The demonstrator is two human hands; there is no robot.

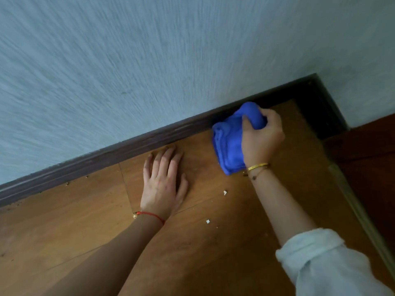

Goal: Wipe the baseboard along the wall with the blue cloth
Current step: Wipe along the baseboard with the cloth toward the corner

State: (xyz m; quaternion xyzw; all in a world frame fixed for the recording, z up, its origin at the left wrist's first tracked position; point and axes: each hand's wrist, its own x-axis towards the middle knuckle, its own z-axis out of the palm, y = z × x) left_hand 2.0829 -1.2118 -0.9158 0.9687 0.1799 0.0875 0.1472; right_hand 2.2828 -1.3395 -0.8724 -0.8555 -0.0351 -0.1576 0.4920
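Note:
A dark purple-brown baseboard runs diagonally along the foot of a pale blue textured wall. My right hand grips a bunched blue cloth, whose upper end touches the baseboard near the corner. The rest of the cloth hangs down over the floor. My left hand lies flat on the wooden floor, fingers spread, fingertips just short of the baseboard.
The baseboard turns at a dark inner corner on the right. A metal threshold strip and darker red flooring lie further right. Small white flakes and crumbs dot the floor along the baseboard.

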